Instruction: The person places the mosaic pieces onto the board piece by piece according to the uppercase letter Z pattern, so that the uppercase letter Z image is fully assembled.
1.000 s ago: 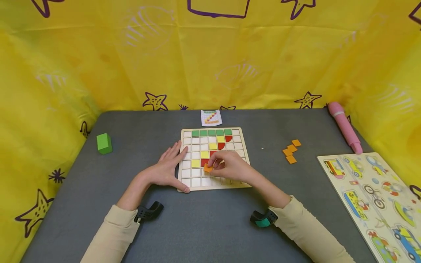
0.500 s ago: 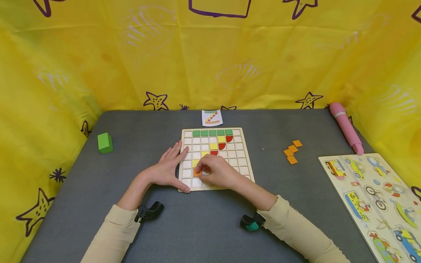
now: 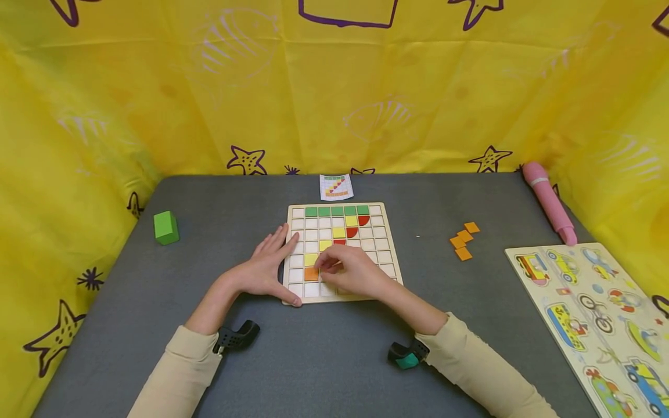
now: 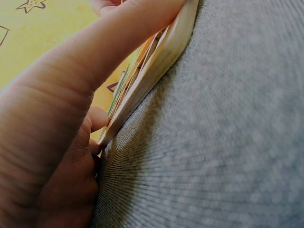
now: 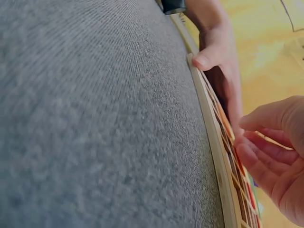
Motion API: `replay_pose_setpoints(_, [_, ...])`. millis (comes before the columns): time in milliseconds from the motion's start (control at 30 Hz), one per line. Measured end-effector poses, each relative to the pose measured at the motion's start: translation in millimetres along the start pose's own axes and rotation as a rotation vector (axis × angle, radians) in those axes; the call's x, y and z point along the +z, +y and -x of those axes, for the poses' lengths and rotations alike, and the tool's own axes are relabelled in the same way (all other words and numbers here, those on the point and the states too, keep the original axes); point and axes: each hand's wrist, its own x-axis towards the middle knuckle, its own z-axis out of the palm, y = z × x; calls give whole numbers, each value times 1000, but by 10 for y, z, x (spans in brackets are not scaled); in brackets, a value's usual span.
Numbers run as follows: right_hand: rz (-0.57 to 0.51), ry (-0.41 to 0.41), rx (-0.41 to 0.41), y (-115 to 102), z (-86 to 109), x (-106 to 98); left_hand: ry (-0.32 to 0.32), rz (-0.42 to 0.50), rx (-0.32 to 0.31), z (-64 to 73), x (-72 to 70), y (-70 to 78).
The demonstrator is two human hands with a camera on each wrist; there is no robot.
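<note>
A wooden grid board [image 3: 385, 244] lies on the table, with green tiles [image 3: 337, 211], a diagonal of yellow tiles [image 3: 325, 246] and red pieces [image 3: 352, 232] in its cells. An orange square tile [image 3: 311, 274] sits in a cell below the lowest yellow tile. My right hand [image 3: 355, 271] hovers over the board just right of that orange tile, fingers loosely bent, thumb apart from them and nothing between. It covers several cells. Spread along the board's left edge, my left hand [image 3: 263, 268] rests with its thumb at the near corner; the left wrist view shows the thumb [image 4: 118, 33] across the rim.
Several loose orange tiles [image 3: 462, 240] lie right of the board. Behind it is a small pattern card [image 3: 336, 187]. A green block [image 3: 166, 227] stands at left. To the right are a pink microphone-shaped object [image 3: 549, 203] and a picture puzzle board [image 3: 569, 302].
My right hand carried the orange tile left and down into a cell, let it go, then drew slightly right. My left hand stayed at the board's edge.
</note>
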Motion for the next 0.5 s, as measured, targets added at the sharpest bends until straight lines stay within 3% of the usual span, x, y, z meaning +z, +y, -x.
replay_pose_setpoints(500, [25, 125, 186, 283, 359, -418, 4, 6, 7, -1, 3, -12])
